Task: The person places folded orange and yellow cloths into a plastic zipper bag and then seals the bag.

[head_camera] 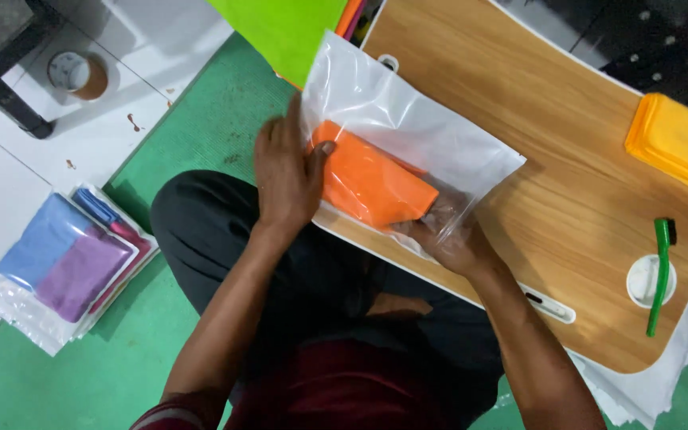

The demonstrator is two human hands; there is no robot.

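A clear plastic bag (408, 119) lies on the near edge of a small wooden table (567, 183). A folded orange cloth (364, 185) sits partly inside the bag. My left hand (284, 171) holds the bag's open edge, thumb pressed on the orange cloth. My right hand (447, 231) is pushed inside the bag at its mouth, fingers against the cloth's end and seen through the plastic.
A yellow folded cloth (678, 143) lies at the table's far right; a green-handled tool (661, 271) rests across a white round lid (645, 283). Bagged blue and purple cloths (65, 259) lie on the floor at left, near a tape roll (77, 74). Green sheets (288, 28) are above.
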